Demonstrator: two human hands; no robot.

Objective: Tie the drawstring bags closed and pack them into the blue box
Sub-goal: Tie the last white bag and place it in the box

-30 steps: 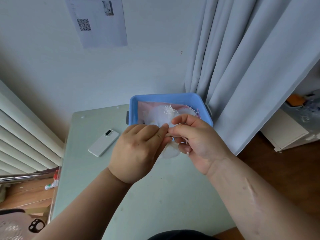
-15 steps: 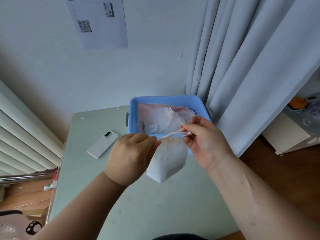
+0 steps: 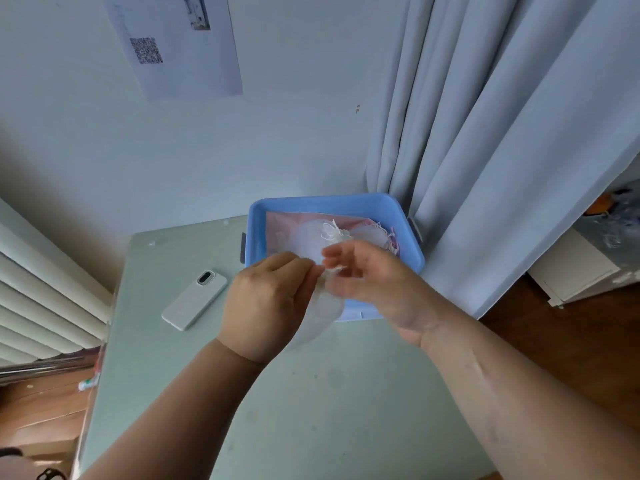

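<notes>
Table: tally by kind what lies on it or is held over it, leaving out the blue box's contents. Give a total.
blue plastic box: 1
white flat phone: 1
sheer white drawstring bag, held above the table: 1
Total: 3

1. A white phone (image 3: 194,299) is laid face down on the pale green table (image 3: 311,410).
2. A printed sheet with a QR code (image 3: 180,43) is fixed to the wall.
3. A grey curtain (image 3: 502,133) is hung at right.
4. A white cabinet (image 3: 571,268) is set beyond it.
</notes>
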